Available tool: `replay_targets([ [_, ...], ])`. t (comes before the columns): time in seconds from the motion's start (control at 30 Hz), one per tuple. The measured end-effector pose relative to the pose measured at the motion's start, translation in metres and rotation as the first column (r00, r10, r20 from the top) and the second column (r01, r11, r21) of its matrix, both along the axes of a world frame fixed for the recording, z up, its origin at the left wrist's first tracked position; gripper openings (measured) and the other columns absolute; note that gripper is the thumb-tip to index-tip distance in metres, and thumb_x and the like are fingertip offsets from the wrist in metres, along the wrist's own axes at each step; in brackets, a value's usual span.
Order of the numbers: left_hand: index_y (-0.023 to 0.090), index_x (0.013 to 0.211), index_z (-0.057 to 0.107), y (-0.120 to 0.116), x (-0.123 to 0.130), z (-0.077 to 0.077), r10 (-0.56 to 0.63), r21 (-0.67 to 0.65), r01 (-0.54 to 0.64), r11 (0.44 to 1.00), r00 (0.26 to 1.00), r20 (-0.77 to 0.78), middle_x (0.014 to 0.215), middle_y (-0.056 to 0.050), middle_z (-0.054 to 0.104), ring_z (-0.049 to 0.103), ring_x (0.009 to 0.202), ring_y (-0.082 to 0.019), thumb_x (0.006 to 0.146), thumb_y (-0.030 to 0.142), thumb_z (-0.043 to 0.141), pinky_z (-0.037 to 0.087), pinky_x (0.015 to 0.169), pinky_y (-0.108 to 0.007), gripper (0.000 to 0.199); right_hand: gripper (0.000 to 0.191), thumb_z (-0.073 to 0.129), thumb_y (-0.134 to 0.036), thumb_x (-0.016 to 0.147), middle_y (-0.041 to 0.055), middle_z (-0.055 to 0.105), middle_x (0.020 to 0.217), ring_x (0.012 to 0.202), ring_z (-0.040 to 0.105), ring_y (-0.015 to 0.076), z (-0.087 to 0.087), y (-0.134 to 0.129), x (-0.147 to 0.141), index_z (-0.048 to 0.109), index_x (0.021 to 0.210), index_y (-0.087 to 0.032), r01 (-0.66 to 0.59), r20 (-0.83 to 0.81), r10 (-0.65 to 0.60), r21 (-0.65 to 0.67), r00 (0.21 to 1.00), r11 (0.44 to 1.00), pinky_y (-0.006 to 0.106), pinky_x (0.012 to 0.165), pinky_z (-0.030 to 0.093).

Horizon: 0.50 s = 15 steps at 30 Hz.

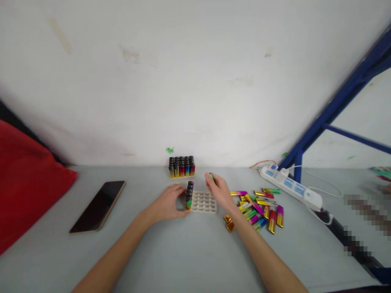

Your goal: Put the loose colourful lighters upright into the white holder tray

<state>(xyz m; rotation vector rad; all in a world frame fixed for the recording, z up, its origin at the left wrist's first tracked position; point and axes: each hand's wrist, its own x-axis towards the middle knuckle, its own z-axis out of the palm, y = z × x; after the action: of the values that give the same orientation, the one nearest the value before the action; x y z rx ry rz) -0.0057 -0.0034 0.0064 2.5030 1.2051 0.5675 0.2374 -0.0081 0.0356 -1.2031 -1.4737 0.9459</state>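
A white tray (204, 202) with rows of round-edged slots lies at the middle of the table. Along its left side stands a column of several lighters (189, 196) with black tops. My left hand (171, 202) curves around that column from the left, thumb near the tray's front corner and fingers at the back. Just above the tray's back right corner, my right hand (217, 189) pinches a green lighter (211, 176), mostly hidden by the fingers. Behind the tray, a full block of upright lighters (182, 167) stands near the wall.
Loose shiny lighters (271, 221) lie in a pile right of my right forearm, with small gold pieces (230, 226) beside them. A white power strip (291, 187) with cables is farther right, near a blue metal frame (320, 122). A dark phone (98, 206) and red cloth (30, 183) are left.
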Motion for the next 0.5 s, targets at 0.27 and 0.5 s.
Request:
replay_targets([
  [0.27,0.018,0.116,0.075,0.001,0.002,-0.005,0.04,-0.017,-0.041,0.999,0.999,-0.032,0.127,-0.016,0.077,0.071,0.122,-0.04,0.071,0.06,0.094,0.054,0.114,-0.05,0.064,0.039,0.051,-0.052,0.085,-0.0052,0.034,0.057,0.06,0.033,0.0127,-0.021,-0.022,-0.018,0.038,0.059,-0.026,0.063,0.194,-0.066,0.02,0.979,0.998,0.029,0.058,0.022],
  [0.5,0.017,0.116,0.076,0.003,-0.001,-0.01,0.038,-0.011,-0.038,0.999,0.999,0.017,0.127,-0.017,0.076,0.07,0.121,-0.039,0.07,0.062,0.096,0.054,0.113,-0.05,0.067,0.053,0.049,-0.068,0.093,-0.0053,0.038,0.059,0.062,0.037,0.0136,-0.017,-0.02,-0.011,0.04,0.063,-0.026,0.137,0.219,-0.139,0.023,0.966,0.99,0.029,0.06,0.027],
])
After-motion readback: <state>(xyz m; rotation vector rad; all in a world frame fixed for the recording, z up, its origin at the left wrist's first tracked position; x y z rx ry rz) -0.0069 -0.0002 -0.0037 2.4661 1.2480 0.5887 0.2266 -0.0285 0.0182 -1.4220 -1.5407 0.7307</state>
